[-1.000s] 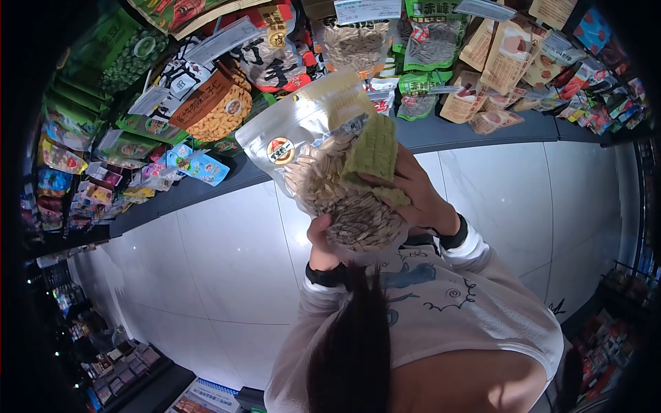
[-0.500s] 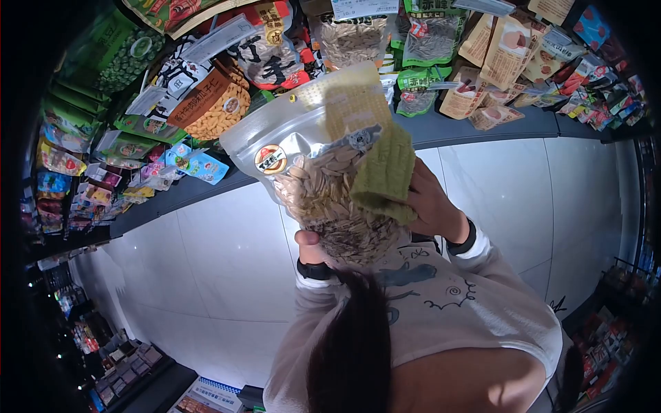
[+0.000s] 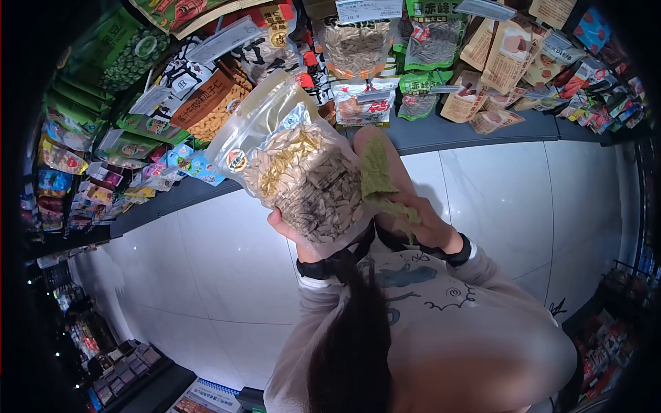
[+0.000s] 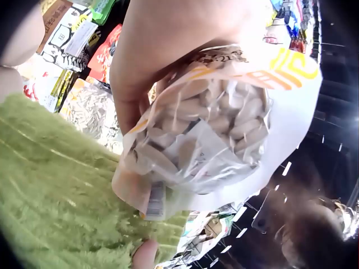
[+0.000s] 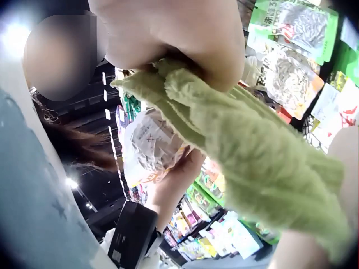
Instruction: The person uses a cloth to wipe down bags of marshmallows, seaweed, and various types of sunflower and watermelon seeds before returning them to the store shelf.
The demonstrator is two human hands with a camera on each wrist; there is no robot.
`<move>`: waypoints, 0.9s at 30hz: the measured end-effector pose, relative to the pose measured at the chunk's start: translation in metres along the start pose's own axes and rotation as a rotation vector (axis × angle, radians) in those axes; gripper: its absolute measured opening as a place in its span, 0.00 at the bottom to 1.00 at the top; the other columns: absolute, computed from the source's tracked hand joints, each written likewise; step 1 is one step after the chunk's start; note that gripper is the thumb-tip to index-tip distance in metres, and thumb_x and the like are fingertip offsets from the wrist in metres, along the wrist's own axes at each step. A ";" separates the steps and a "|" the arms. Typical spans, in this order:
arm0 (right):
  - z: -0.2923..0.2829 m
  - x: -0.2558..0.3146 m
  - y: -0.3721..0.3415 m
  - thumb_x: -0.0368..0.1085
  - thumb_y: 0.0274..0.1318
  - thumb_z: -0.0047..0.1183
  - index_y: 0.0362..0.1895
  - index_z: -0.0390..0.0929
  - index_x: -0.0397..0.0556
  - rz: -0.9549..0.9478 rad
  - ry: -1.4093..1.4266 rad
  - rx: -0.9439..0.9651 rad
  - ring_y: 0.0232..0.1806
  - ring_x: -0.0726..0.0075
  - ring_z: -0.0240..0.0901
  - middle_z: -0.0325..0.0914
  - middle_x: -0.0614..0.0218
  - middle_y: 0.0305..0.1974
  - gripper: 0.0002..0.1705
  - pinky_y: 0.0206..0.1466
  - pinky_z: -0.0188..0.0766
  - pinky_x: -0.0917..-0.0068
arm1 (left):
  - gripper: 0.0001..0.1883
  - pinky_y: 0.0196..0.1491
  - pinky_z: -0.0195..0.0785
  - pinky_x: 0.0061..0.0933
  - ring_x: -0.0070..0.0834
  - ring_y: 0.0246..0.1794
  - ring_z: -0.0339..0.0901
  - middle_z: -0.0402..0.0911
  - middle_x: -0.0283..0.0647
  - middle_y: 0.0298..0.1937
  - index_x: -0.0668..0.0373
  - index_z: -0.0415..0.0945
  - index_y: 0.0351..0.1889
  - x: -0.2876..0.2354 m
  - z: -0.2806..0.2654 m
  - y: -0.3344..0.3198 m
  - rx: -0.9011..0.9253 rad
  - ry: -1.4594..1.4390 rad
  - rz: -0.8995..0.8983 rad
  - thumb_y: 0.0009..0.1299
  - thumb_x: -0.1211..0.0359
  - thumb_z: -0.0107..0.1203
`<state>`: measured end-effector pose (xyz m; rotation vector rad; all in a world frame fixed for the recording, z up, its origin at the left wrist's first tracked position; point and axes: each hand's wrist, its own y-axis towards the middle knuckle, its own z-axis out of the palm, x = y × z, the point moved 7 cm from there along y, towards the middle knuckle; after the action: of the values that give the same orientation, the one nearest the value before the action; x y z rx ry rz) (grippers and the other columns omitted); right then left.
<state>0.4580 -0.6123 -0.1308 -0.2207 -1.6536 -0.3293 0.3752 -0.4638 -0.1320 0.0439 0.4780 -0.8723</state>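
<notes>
My left hand [image 3: 286,230] grips the lower left edge of a see-through pouch of seeds [image 3: 303,179], its thumb on the front. The pouch is tilted, top to the upper left, with a round logo near the seal. Its base, with a small white sachet [image 4: 207,148] among the seeds, faces the left wrist view. My right hand [image 3: 430,224] holds a fuzzy green cloth [image 3: 377,175], bunched in the fist in the right wrist view, where the cloth [image 5: 247,140] hangs in folds. The cloth lies just right of the pouch in the head view.
A shelf edge [image 3: 427,138] runs across the front, packed with snack bags, including an orange-brown bag [image 3: 206,103] and green seed bags [image 3: 430,41]. A bare leg [image 3: 375,141] shows behind the cloth. Pale floor tiles [image 3: 220,275] lie below; more shelves stand at both sides.
The pouch has turned and shifted to the left. The green cloth, earlier over the pouch's right side, has come away to the right and lower, and more of the pouch's front shows.
</notes>
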 end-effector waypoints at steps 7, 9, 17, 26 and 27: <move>-0.015 -0.004 0.007 0.26 0.56 0.37 0.61 0.60 0.41 -0.051 0.199 -0.326 0.67 0.58 0.50 0.58 0.53 0.62 0.26 0.68 0.42 0.68 | 0.41 0.59 0.57 0.48 0.46 0.60 0.61 0.60 0.50 0.62 0.62 0.53 0.64 0.000 -0.022 0.002 -0.054 0.256 0.121 0.58 0.43 0.38; -0.015 0.006 0.014 0.25 0.55 0.38 0.62 0.58 0.42 -0.142 0.125 -0.264 0.67 0.58 0.50 0.56 0.54 0.63 0.27 0.68 0.40 0.68 | 0.41 0.60 0.56 0.45 0.45 0.60 0.61 0.60 0.49 0.62 0.65 0.53 0.63 0.004 -0.030 -0.006 -0.036 0.502 0.090 0.58 0.44 0.37; -0.002 -0.007 0.028 0.35 0.56 0.45 0.64 0.55 0.44 -0.103 0.060 -0.221 0.67 0.58 0.49 0.56 0.59 0.64 0.31 0.68 0.40 0.67 | 0.53 0.65 0.43 0.37 0.45 0.65 0.51 0.49 0.57 0.65 0.73 0.40 0.65 0.032 0.023 -0.023 0.197 1.160 0.291 0.57 0.39 0.48; -0.018 -0.034 0.010 0.50 0.44 0.53 0.66 0.47 0.42 -0.033 0.209 -0.234 0.63 0.57 0.54 0.55 0.54 0.62 0.48 0.64 0.51 0.67 | 0.45 0.66 0.29 0.47 0.51 0.69 0.35 0.34 0.63 0.67 0.72 0.34 0.66 0.046 0.077 -0.013 0.453 1.613 0.323 0.63 0.55 0.48; -0.017 -0.039 0.008 0.47 0.45 0.52 0.66 0.46 0.42 -0.001 0.316 -0.250 0.63 0.56 0.56 0.56 0.54 0.61 0.47 0.63 0.53 0.67 | 0.46 0.65 0.30 0.48 0.51 0.68 0.36 0.34 0.63 0.67 0.72 0.35 0.66 0.051 0.073 -0.010 0.457 1.798 0.347 0.62 0.55 0.50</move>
<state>0.4805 -0.6087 -0.1670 -0.3369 -1.2992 -0.5440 0.4237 -0.5241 -0.0866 1.3716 1.8421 -0.3636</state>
